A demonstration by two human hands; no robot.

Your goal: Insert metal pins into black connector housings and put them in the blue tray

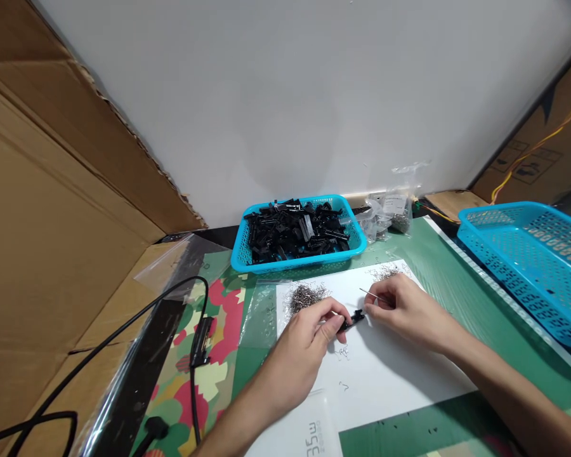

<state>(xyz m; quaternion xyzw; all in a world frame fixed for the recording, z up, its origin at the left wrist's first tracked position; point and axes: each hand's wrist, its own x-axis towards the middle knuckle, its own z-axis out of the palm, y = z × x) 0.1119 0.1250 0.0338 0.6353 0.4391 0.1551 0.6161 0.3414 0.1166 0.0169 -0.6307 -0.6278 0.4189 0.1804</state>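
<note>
My left hand (314, 330) grips a small black plastic part (356, 318) between thumb and fingers, over a white sheet (375, 387). Close to its right end are the fingertips of my right hand (400, 311). A thin metal rod-like tool (367, 292) pokes out leftward from the closed right fingers; most of it is hidden in the hand. A heap of tiny bent metal pieces (307, 295) lies just beyond my left hand. More such pieces (383, 271) are piled behind my right hand, and a few lie loose near the left fingers.
A blue basket (299, 264) full of black plastic parts stands against the wall. Another blue basket (518, 279) is at the right. Clear bags (394, 212) sit at the back. A black cable (124, 320) loops across the left, beside cardboard (38, 178). A white power bank-like block (309, 431) is in front.
</note>
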